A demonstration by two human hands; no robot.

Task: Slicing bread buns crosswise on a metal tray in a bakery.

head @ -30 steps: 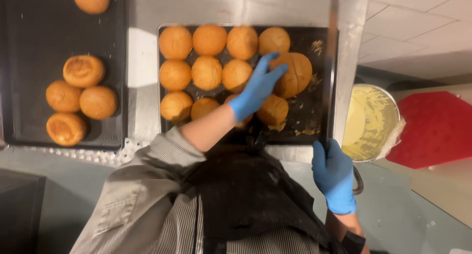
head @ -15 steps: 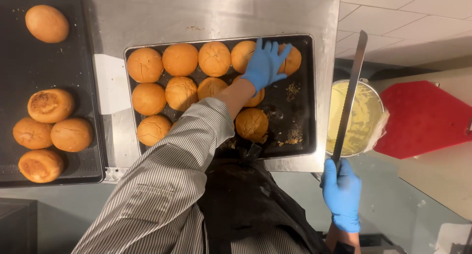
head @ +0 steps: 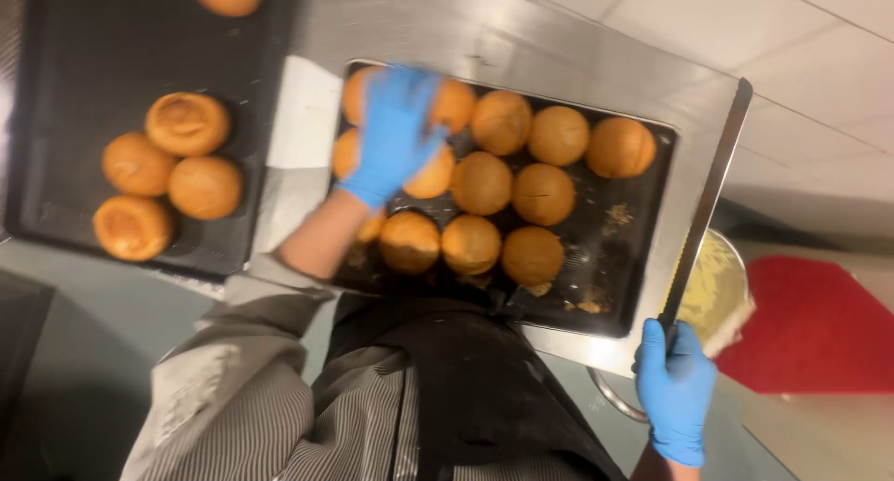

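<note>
Right grip (head: pixel 675 388) around knife (head: pixel 710 194)

Looks like a commercial bakery kitchen to me: steel worktop (head: pixel 521 34), dark baking trays (head: pixel 643 257) full of buns (head: pixel 543 194), tiled floor (head: pixel 819 62).

Left hand (head: pixel 396 132) outstretched — right (head: pixel 675 388) fisted

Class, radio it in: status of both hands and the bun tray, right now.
Left hand flat on buns in dark tray. Right hand grips long knife, blade beside the tray. Nothing blocking.
</note>
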